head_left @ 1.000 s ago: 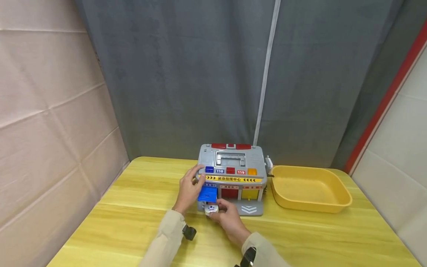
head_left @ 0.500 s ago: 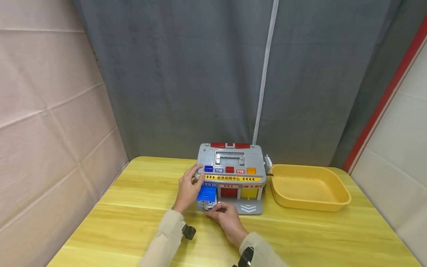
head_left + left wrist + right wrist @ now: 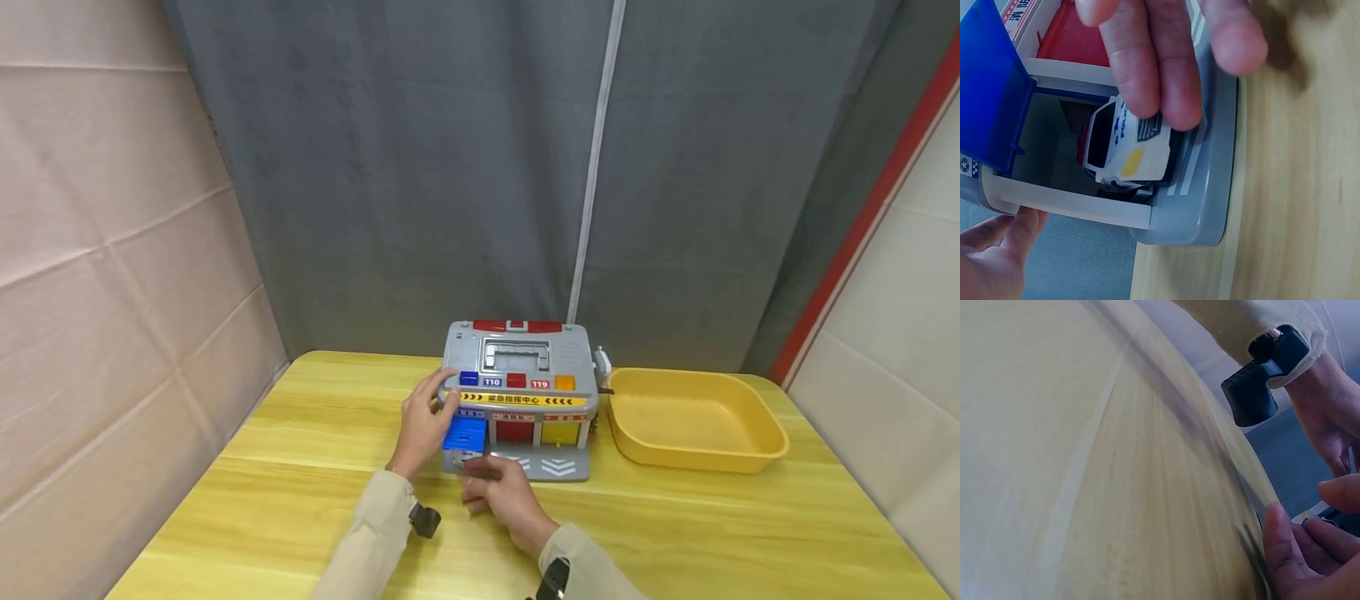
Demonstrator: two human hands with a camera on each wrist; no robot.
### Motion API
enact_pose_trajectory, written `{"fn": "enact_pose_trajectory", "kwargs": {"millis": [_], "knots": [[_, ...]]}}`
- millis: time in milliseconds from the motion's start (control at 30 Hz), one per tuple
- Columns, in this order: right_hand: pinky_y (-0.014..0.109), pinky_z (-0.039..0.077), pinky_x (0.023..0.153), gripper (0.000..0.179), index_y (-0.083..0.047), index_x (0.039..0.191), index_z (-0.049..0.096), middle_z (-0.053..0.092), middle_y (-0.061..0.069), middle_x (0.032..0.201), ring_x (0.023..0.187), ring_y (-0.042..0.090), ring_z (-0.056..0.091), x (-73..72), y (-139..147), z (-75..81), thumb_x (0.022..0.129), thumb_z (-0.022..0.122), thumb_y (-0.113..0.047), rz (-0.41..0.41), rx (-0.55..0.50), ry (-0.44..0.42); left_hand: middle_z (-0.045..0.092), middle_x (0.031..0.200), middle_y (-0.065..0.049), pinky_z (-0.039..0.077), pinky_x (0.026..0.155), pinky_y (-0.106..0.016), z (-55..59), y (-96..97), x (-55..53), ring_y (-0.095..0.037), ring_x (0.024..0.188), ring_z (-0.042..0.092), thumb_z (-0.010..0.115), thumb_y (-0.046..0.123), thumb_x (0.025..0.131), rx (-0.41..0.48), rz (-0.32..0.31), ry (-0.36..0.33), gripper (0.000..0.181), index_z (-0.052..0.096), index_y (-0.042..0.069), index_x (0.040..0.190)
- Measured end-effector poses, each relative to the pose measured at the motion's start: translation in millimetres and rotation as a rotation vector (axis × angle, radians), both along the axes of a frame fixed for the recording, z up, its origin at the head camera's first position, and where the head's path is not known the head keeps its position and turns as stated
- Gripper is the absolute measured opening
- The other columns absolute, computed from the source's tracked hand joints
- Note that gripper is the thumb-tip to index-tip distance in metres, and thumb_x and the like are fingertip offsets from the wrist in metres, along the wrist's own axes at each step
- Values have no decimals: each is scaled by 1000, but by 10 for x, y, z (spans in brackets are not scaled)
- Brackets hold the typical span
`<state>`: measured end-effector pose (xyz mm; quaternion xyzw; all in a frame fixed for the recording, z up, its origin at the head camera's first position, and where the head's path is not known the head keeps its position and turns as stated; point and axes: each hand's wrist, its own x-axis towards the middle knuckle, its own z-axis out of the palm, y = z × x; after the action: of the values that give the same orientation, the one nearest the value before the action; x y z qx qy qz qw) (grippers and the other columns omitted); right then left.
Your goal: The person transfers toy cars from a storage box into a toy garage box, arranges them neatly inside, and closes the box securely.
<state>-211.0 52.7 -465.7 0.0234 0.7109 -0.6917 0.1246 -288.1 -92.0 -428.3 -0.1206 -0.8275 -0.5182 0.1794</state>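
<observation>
A grey toy emergency station (image 3: 517,358) stands on the table, its blue garage door (image 3: 465,435) swung up. My left hand (image 3: 423,425) grips the station's left side, thumb at the front edge and fingers over the top. In the left wrist view a white toy police car (image 3: 1141,147) sits partly inside the blue-door bay, its front end facing out over the ramp. Fingers of my right hand (image 3: 510,496) touch the car's front, extended and not wrapped around it. From the head view the door hides most of the car.
To the right of the station is a yellow plastic tray (image 3: 626,450). Red (image 3: 516,432) and yellow (image 3: 561,435) garage doors beside the blue one are down. A grey curtain (image 3: 420,183) hangs behind the wooden table (image 3: 300,500).
The toy police car has gone from my right hand's pinch in front of the bay to mostly under the blue door. My right fingers have loosened from it; my left hand stays put.
</observation>
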Motion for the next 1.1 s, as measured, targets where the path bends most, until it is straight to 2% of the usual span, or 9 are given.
{"fn": "enact_pose_trajectory", "kwargs": {"millis": [167,233,300,400,600,700,867,1000,1100], "knots": [[33,65,68,29,4,115,70,61,20,131,79,16,66,17,52,3,86,66,5,67,47,74,54,149,-11,56,101,-56,1,3,1,-37,133,57,61,31,100,-1,-3,-3,32,64,22,130],[33,64,68,26,5,110,71,61,21,131,78,17,66,27,76,12,84,66,6,117,49,88,55,149,-12,56,101,-56,0,2,-1,-37,132,57,61,30,100,0,-4,3,32,64,21,130],[32,64,66,23,6,107,71,65,20,123,75,16,66,38,95,25,84,66,6,159,44,89,55,148,-12,56,100,-56,-2,2,-2,-36,132,57,61,30,100,2,-5,6,32,64,21,130],[31,63,64,19,7,104,70,72,19,100,69,15,65,60,111,43,86,65,5,195,41,77,56,148,-11,56,100,-56,-5,1,-4,-36,130,58,61,29,100,5,-2,6,32,64,21,130],[31,61,61,16,7,102,69,71,19,90,68,15,61,84,145,98,87,66,2,189,93,151,55,149,-11,56,101,-56,-5,5,-5,-36,131,58,61,28,100,2,-2,1,32,64,21,131],[27,58,60,15,5,100,70,71,18,88,69,15,60,94,180,169,86,67,0,224,155,243,55,148,-11,56,101,-55,-7,9,-11,-35,130,59,61,29,100,-2,1,4,32,64,21,131],[16,54,60,10,0,95,71,69,6,81,69,3,57,132,207,282,89,67,-6,291,300,461,55,148,-11,57,101,-55,-6,9,-21,-35,128,60,61,29,100,-6,7,6,32,64,22,131],[14,54,58,7,-4,91,72,69,2,78,66,-4,53,189,188,350,90,67,-7,317,339,625,55,149,-11,56,101,-55,-7,5,-17,-36,128,60,61,29,100,5,-2,5,32,64,22,131],[14,52,54,6,-10,89,73,68,-1,76,64,-6,50,216,163,399,90,68,-8,296,359,743,55,149,-11,56,101,-56,-7,4,-9,-36,129,58,61,30,100,7,-6,3,32,64,22,131]]}}
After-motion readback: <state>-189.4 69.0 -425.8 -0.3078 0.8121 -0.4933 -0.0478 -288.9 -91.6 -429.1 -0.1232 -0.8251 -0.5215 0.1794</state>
